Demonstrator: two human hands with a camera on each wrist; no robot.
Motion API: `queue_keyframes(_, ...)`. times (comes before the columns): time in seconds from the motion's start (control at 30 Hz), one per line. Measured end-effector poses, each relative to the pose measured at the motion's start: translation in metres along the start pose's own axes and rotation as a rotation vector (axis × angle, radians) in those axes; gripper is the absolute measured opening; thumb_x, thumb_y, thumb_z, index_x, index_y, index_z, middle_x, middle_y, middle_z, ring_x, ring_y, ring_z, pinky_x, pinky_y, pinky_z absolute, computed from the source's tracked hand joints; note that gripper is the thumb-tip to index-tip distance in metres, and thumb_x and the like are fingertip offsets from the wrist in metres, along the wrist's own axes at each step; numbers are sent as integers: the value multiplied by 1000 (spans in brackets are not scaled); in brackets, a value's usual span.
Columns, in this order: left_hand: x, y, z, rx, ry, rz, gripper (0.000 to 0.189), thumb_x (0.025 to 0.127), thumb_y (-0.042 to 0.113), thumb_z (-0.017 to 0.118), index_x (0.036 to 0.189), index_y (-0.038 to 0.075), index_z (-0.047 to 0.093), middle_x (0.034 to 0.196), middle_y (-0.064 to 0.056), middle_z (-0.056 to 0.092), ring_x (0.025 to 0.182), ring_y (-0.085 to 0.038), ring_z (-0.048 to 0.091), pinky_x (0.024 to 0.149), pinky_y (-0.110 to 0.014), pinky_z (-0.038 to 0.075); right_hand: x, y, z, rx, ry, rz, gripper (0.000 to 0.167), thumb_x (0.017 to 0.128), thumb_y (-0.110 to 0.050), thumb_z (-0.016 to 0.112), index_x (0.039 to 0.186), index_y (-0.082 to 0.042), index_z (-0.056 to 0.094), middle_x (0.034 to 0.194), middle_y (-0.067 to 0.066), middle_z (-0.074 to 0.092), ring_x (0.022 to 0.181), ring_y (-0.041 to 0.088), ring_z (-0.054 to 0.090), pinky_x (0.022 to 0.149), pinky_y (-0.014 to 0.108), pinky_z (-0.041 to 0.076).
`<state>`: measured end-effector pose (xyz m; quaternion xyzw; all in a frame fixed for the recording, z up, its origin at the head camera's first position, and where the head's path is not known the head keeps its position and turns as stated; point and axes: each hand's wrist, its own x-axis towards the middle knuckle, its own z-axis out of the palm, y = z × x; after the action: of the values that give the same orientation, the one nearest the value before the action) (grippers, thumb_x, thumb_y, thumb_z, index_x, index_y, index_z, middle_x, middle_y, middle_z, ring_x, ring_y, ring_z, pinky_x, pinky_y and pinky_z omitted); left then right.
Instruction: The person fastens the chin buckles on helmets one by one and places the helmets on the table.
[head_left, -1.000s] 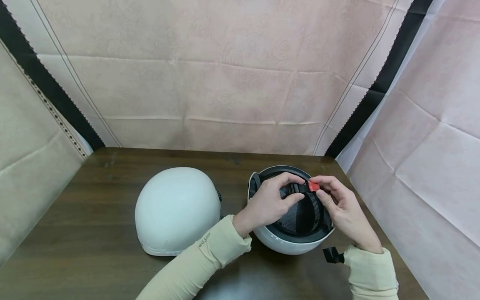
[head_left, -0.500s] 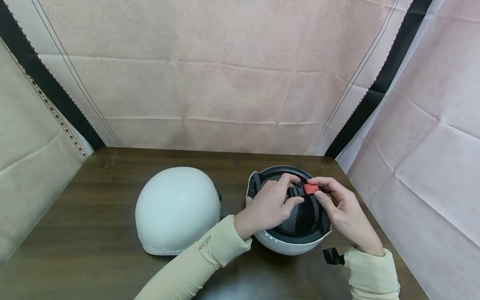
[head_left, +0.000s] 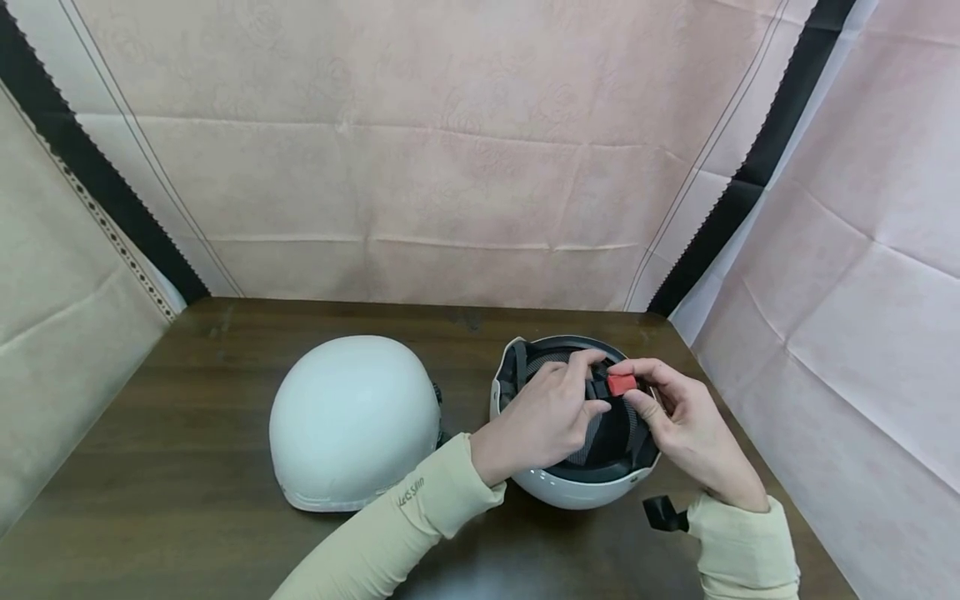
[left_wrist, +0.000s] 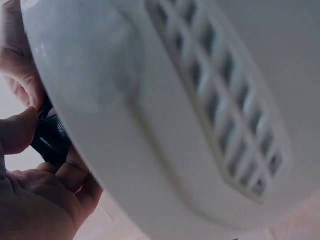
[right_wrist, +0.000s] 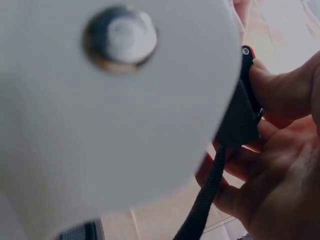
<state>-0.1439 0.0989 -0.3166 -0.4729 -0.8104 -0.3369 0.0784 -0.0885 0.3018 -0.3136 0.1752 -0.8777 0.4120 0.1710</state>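
A white helmet (head_left: 573,497) lies upside down on the right, its black padded inside facing up. Over its opening, my left hand (head_left: 540,421) pinches the black part of the chin-strap buckle (head_left: 597,389) between thumb and fingers. My right hand (head_left: 684,417) grips the red end piece (head_left: 621,384) of that buckle, right up against the black part. The left wrist view shows the black buckle piece (left_wrist: 50,140) between my left thumb and fingers, beyond the helmet shell. In the right wrist view, a black strap (right_wrist: 207,192) hangs from the piece in my right fingers.
A second white helmet (head_left: 352,425) sits dome up to the left, under and beyond my left forearm. Both stand on a dark brown wooden table (head_left: 187,467). Pale cloth walls (head_left: 420,167) rise behind and at the sides. A black tab (head_left: 663,512) sticks out from my right cuff.
Both hands and the buckle have come slightly down towards me, the red piece also a little left. The upturned helmet has shifted slightly left. The other helmet stays put.
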Motion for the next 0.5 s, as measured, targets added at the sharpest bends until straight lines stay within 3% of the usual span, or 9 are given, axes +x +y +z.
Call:
queue_keyframes(0.17, -1, -1, 4, -45, -11, 11, 59, 97, 15, 59, 143, -1, 27, 79, 1, 59, 85, -12, 53, 88, -21, 46, -1, -1, 3, -29, 13, 7, 30, 88, -3, 69, 116, -14, 66, 105, 0, 67, 81, 12, 56, 64, 22, 48)
queue_keyframes(0.37, -1, -1, 9, 6, -13, 61, 60, 97, 13, 58, 144, -3, 24, 100, -7, 67, 105, -19, 58, 103, -28, 37, -1, -7, 7, -77, 25, 6, 32, 85, -7, 74, 115, -16, 70, 104, -3, 69, 83, 11, 57, 67, 21, 47)
queue_keyframes(0.5, 1, -1, 8, -6, -1, 46, 63, 97, 13, 58, 146, -1, 20, 82, 2, 64, 101, -17, 58, 101, -29, 37, 1, -11, 4, -99, 34, 16, 33, 85, -8, 73, 117, -18, 69, 108, -3, 67, 83, 11, 55, 66, 21, 45)
